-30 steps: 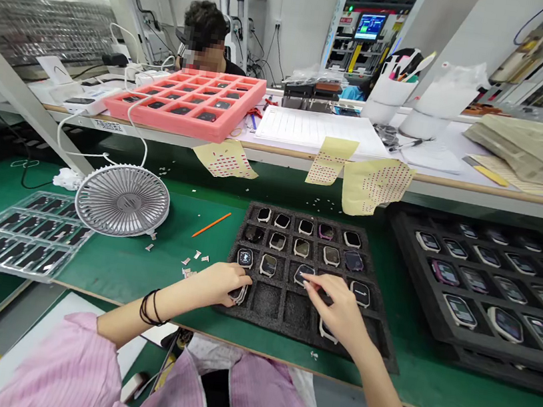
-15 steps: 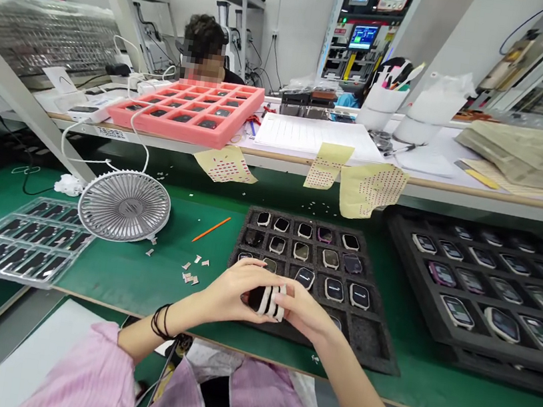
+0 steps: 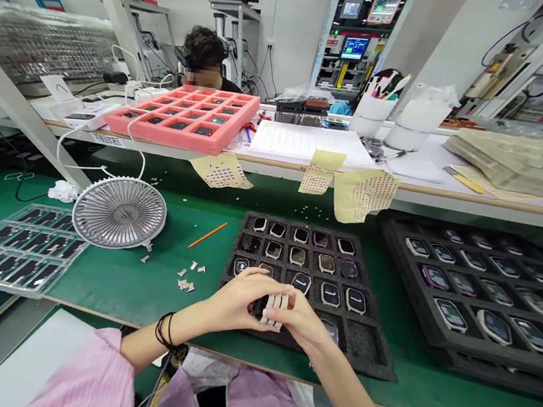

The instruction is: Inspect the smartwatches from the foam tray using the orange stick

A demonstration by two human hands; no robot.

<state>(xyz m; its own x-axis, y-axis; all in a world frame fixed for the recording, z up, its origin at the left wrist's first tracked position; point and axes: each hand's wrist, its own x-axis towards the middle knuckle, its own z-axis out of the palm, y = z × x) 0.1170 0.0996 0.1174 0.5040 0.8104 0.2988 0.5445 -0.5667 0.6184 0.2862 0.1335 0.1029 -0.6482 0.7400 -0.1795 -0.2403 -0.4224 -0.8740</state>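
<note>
A stack of several smartwatch cases (image 3: 275, 310) with pale frames is held on edge between both hands. My left hand (image 3: 241, 297) wraps round the stack from the left, where a dark face shows. From the right, my right hand (image 3: 303, 319) grips the same stack, with its thumb on the pale edges. Beneath the hands lies a black foam tray (image 3: 368, 342) with watch cases in its compartments. One lit watch case (image 3: 330, 294) sits in the tray right of my hands. My forearms hide part of the tray's near rows.
Another foam tray (image 3: 419, 305) of watches stands at the right. A grey fan (image 3: 119, 212), a clear plastic tray (image 3: 45, 283) of dark parts, an orange stick (image 3: 208, 235) and small scraps (image 3: 185, 284) lie left. The shelf bears a pink foam tray (image 3: 219, 142); a person (image 3: 204, 52) is behind it.
The stack has turned slightly, so more of its pale edges show between my hands. Both hands keep their hold. The whole view has shifted a little.
</note>
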